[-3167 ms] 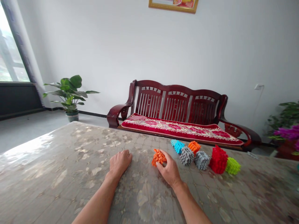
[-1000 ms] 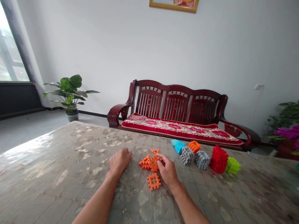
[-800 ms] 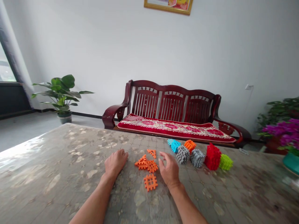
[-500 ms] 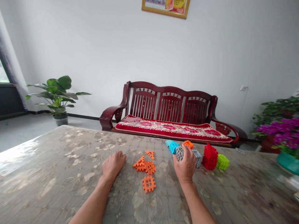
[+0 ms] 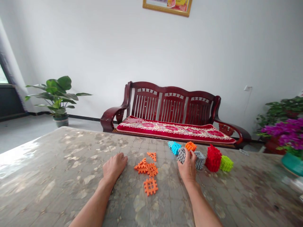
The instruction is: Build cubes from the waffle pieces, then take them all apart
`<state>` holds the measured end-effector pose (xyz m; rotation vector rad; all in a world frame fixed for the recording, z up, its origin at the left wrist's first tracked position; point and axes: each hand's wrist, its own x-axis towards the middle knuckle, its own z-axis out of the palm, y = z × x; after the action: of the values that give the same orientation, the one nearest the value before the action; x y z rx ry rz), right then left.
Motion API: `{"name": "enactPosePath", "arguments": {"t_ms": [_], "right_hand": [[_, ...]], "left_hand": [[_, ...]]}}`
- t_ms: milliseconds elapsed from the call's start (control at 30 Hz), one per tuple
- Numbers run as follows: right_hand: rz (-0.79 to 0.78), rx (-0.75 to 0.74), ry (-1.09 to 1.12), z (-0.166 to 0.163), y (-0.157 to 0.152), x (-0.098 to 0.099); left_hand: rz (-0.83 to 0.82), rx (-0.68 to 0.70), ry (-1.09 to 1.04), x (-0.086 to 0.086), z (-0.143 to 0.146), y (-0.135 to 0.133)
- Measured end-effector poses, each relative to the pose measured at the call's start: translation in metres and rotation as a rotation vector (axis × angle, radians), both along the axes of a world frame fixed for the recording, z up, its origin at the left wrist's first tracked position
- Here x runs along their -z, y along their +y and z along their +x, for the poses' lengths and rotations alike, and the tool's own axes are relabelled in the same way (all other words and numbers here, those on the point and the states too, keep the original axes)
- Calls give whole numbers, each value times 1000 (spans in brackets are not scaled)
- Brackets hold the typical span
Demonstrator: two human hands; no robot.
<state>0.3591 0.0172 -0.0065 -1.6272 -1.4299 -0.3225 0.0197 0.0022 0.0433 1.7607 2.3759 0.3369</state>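
Observation:
My left hand (image 5: 114,165) rests on the tabletop with its fingers curled in; nothing shows in it. Right of it lie orange interlocking plastic pieces: a square piece (image 5: 150,186) in front, a small overlapping pile (image 5: 143,166), and a triangle (image 5: 152,156) behind. My right hand (image 5: 188,167) has its thumb and fingers around a grey stack of interlocking pieces (image 5: 181,155) standing on the table. A second grey stack (image 5: 200,160) is just to its right, and an orange piece (image 5: 190,146) sits behind the fingers. Some of the fingertips are hidden.
Blue pieces (image 5: 174,147) lie left of the grey stacks. A tall red stack (image 5: 213,158) and a lime-green stack (image 5: 226,163) stand to the right. Beyond the patterned table (image 5: 71,183) is a wooden bench (image 5: 170,108). Purple flowers in a teal pot (image 5: 293,164) are at the right edge.
My right hand has shifted slightly toward me and turned a little, showing more of the grey stack and the orange piece behind it. My left hand stays in place.

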Motion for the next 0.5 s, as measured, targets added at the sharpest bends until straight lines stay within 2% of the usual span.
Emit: {"name": "enactPosePath", "arguments": {"t_ms": [267, 500], "right_hand": [[18, -74, 23, -1, -2, -3], [-2, -280, -63, -22, -20, -15]], "left_hand": [[5, 6, 1, 0, 0, 0], [10, 1, -4, 2, 0, 1]]}}
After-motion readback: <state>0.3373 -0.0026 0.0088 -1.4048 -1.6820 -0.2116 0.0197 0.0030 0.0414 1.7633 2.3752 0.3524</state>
